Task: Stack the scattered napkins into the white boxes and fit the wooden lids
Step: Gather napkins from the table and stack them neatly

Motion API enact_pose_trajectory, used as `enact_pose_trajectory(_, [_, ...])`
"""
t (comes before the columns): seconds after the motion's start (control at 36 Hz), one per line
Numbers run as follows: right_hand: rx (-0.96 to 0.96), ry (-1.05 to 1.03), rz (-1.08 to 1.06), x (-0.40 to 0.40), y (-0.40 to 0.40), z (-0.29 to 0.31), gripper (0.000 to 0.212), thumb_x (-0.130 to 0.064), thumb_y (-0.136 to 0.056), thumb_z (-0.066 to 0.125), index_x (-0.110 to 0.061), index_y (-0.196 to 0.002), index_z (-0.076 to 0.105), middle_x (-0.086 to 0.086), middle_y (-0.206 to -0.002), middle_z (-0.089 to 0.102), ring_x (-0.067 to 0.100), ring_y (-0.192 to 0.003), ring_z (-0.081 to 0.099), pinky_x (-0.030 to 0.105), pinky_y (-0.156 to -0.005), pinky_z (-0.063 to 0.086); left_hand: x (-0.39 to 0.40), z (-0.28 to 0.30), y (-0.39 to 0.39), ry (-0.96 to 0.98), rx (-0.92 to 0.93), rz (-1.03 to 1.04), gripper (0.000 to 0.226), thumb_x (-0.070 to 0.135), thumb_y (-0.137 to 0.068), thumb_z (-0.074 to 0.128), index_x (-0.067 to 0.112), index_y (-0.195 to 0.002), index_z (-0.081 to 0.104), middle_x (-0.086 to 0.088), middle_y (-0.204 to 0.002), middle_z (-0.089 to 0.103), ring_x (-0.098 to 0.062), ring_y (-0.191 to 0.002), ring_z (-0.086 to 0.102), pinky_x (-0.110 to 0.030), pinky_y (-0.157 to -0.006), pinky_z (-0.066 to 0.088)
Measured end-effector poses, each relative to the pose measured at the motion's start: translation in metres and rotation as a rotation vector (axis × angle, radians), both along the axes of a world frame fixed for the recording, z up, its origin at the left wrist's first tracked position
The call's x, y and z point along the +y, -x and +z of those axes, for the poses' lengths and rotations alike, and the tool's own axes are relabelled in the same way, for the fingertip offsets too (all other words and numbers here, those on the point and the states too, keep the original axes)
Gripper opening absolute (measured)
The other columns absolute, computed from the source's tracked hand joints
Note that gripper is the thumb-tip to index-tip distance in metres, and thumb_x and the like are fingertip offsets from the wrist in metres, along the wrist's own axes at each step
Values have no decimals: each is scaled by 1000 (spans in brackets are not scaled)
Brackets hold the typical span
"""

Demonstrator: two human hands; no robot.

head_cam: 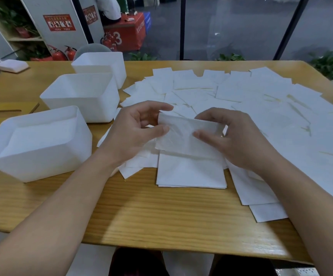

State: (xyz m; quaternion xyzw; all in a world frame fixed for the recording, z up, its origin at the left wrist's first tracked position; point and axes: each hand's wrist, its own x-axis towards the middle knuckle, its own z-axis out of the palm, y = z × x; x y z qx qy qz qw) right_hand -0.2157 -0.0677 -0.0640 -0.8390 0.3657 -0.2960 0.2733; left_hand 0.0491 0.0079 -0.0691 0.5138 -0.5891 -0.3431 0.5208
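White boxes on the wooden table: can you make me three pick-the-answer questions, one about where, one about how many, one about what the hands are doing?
1. Where do the white plastic boxes stand?
A) on the person's left
B) on the right
C) on the floor

2. How many are there?
A) one
B) three
C) five

3. What are the hands doing?
A) resting flat
B) both holding one white paper napkin
C) lifting a lid

Answers: 1 A, they line the left side of the wooden table. 2 B, three in a row. 3 B, the left hand and right hand each have a pinching grip on it.
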Motion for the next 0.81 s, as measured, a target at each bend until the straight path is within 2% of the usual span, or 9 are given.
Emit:
enact_pose_trajectory(0.08, [-30,4,-15,-1,1,-2,5,-29,-99,78,-34,-100,78,-21,-95,74,4,-84,66,10,-64,41,-1,-3,-1,17,-184,67,35,16,-91,89,26,-123,79,-10,-99,73,-26,-95,72,-41,-86,62])
enact_pose_trajectory(0.19, [-38,-27,15,3,0,-2,5,-29,-100,77,-33,-98,78,-18,-94,74,7,-85,67,11,-63,42,-4,-8,1,40,-327,147,10,40,-92,86,35,-101,83,4,-99,65,-10,-84,57,-27,-75,49])
enact_pose_trajectory(0.31, [-72,-28,51,4,0,1,11,-31,-105,71,-31,-97,79,-14,-92,76,12,-80,69,18,-61,45,-4,-7,1,84,-279,142,9,34,-98,81,25,-98,83,4,-104,71,-19,-99,66,-35,-81,54])
enact_pose_trajectory(0.39, [-115,-28,66,4,2,8,12,-29,-106,69,-29,-101,80,-7,-90,77,20,-78,71,40,-66,55,-1,-2,2,98,-193,114,12,27,-102,77,15,-101,82,-6,-90,73,-23,-83,64,-40,-74,53])
enact_pose_trajectory(0.5, [-96,-193,100,-1,11,17,12,-25,-102,74,-32,-111,78,-3,-73,72,10,-59,63,28,-61,49,3,5,6,14,-86,37,12,21,-104,74,13,-111,80,-30,-71,44,-44,-64,37,-35,-54,37])
enact_pose_trajectory(0.56, [68,-266,142,-4,14,18,18,-29,-100,77,-36,-116,74,4,-63,65,14,-54,59,34,-66,51,5,7,2,-94,-83,-31,16,20,-104,74,19,-119,78,-23,-65,35,-39,-61,31,-33,-55,34])
enact_pose_trajectory(0.61, [187,-297,173,-6,16,16,21,-29,-98,79,-37,-116,72,-1,-57,61,10,-50,54,36,-74,56,6,7,0,-201,-162,-102,23,21,-103,75,29,-125,75,-16,-63,43,-30,-61,41,-31,-62,43])
enact_pose_trajectory(0.69, [280,-301,184,-6,15,14,22,-32,-95,82,-40,-113,73,-8,-58,59,2,-56,60,17,-60,47,7,4,1,-244,-319,-164,30,26,-102,77,40,-128,71,-9,-66,63,-22,-63,54,-34,-73,49])
enact_pose_trajectory(0.81, [351,-263,162,-6,14,11,23,-37,-92,84,-46,-109,71,-9,-64,61,7,-64,65,24,-63,51,6,0,4,-242,-427,-163,30,29,-99,80,43,-124,71,0,-66,63,-12,-63,54,-15,-72,44])
